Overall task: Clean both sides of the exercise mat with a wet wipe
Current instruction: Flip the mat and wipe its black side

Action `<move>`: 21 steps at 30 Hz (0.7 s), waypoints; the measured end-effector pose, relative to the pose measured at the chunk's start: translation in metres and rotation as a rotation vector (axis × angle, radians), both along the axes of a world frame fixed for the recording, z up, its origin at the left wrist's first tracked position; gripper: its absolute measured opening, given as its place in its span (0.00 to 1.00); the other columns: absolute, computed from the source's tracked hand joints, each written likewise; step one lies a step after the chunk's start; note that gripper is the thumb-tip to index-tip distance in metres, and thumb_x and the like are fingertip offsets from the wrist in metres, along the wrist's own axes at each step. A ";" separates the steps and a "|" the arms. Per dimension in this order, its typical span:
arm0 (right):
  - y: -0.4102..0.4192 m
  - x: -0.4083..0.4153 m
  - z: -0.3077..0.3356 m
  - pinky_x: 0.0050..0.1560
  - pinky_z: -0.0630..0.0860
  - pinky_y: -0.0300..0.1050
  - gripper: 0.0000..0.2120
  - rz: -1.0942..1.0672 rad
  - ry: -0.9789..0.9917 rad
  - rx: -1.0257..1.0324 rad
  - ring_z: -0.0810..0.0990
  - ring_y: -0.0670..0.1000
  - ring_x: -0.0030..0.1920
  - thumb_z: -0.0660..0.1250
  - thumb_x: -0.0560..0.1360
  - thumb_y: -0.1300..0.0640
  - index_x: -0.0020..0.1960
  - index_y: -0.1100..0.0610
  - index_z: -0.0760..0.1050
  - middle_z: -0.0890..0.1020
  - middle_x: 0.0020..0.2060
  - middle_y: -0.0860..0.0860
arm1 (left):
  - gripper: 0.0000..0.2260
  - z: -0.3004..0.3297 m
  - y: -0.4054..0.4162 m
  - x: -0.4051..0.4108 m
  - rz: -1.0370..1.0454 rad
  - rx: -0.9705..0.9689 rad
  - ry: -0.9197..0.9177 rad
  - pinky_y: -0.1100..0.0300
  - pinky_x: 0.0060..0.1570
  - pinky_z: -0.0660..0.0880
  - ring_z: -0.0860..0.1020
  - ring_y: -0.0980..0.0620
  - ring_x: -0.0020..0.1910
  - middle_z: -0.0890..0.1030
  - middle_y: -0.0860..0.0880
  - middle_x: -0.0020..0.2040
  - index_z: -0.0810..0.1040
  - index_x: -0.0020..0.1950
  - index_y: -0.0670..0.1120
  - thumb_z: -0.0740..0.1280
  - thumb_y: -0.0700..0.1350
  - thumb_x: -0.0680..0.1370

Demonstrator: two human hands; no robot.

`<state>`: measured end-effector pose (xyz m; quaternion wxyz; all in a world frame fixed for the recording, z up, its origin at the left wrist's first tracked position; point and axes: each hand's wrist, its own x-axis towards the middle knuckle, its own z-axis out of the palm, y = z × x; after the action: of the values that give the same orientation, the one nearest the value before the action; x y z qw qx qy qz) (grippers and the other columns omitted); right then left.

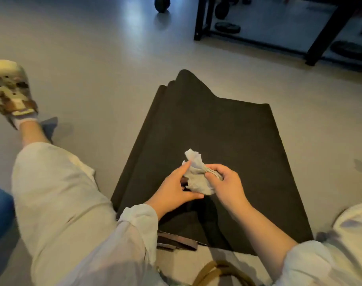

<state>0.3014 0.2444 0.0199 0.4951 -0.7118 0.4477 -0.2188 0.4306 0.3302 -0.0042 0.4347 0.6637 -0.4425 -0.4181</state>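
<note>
Mat (227, 141): dark, matte, lies on the floor (93, 69) directly under your hands, long axis running away from you; far end folded in layers.
Wipe (196, 178): pale, crumpled, held above the mat's near half.
Right hand (225, 182): fingers curled round the wipe.
Left hand (174, 188): fingertips pinch its other edge.

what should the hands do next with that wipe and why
Probably bunch the wet wipe into one hand and press it down onto the exercise mat to start a stroke. Right now both the left hand and the right hand hold the crumpled wipe above the mat, so it looks lifted off the dark surface, which lies folded on the floor.
</note>
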 end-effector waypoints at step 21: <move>0.203 0.258 0.137 0.31 0.77 0.35 0.07 0.807 -0.223 0.742 0.80 0.45 0.31 0.64 0.78 0.61 0.54 0.60 0.77 0.82 0.37 0.54 | 0.05 0.122 0.221 0.137 1.555 -0.559 -0.020 0.67 0.35 0.75 0.78 0.55 0.38 0.80 0.48 0.37 0.75 0.41 0.44 0.70 0.38 0.74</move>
<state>0.5597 0.4475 0.1573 0.8012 -0.5773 0.1317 0.0865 0.5679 0.5509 0.1176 0.7452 0.6513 0.0516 0.1335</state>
